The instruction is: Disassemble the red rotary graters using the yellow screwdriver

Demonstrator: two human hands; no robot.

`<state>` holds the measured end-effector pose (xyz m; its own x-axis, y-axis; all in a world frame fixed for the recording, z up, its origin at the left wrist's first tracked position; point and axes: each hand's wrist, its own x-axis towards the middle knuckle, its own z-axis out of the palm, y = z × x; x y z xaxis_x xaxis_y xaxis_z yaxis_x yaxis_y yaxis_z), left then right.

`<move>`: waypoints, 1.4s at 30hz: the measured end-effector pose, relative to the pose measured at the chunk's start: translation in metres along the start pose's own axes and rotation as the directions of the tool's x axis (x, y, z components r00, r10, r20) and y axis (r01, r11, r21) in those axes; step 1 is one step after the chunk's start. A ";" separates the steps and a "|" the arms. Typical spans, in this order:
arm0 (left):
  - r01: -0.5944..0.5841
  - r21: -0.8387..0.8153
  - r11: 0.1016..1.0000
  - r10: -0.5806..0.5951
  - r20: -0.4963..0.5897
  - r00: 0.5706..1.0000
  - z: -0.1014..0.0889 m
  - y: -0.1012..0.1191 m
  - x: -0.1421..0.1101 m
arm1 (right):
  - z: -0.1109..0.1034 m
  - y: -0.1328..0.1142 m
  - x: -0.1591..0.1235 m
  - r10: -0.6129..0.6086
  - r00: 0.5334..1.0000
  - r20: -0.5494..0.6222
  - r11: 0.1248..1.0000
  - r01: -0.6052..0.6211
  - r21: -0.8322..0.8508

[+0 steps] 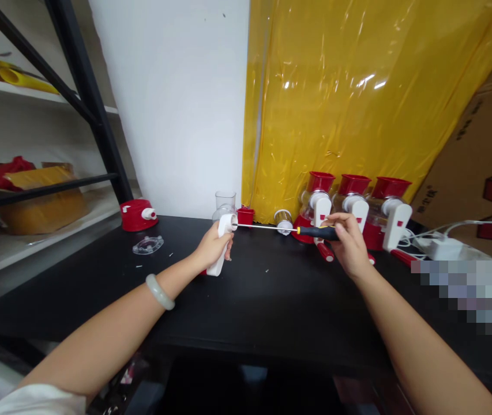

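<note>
My left hand (214,249) is wrapped round a white crank handle (216,266), lifted over the black table. In my right hand (349,242) is a screwdriver (317,231) with a black and yellow grip, held level. Its long shaft points left, and the tip reaches into the round end of the crank handle; the contact inside is hidden. Behind my left hand stands a clear plastic hopper (225,202). A metal grater drum (284,221) lies behind the screwdriver shaft, and a small red part (246,216) sits beside the hopper.
Several assembled red and white rotary graters (353,202) stand at the back right. White cables and an adapter (447,248) lie beyond them. On the left are a red base (137,215) and a clear plastic ring (148,245). A shelf rack (85,98) borders the table.
</note>
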<state>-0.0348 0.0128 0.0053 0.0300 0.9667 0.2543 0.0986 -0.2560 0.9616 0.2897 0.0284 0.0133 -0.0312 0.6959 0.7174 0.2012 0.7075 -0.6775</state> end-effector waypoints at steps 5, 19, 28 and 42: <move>0.013 -0.014 1.000 -0.013 -0.012 1.000 -0.001 0.000 0.001 | 0.003 -0.010 -0.002 0.142 0.990 -0.007 0.989 -0.142 -0.039; -0.001 -0.006 1.000 0.001 -0.014 1.000 -0.001 0.000 0.001 | 0.001 -0.008 -0.001 0.123 0.992 -0.016 0.992 -0.123 -0.029; 0.002 -0.006 1.000 -0.002 -0.013 1.000 0.000 0.002 -0.001 | 0.001 -0.012 0.000 0.043 0.999 0.007 0.999 -0.043 0.018; -0.001 -0.004 1.000 0.001 -0.001 1.000 0.000 -0.001 0.001 | 0.004 -0.016 0.001 0.170 0.984 -0.058 0.977 -0.176 -0.120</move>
<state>-0.0347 0.0137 0.0049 0.0290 0.9663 0.2556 0.0950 -0.2572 0.9617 0.2824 0.0185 0.0240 0.0600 0.7977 0.6000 0.3192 0.5542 -0.7687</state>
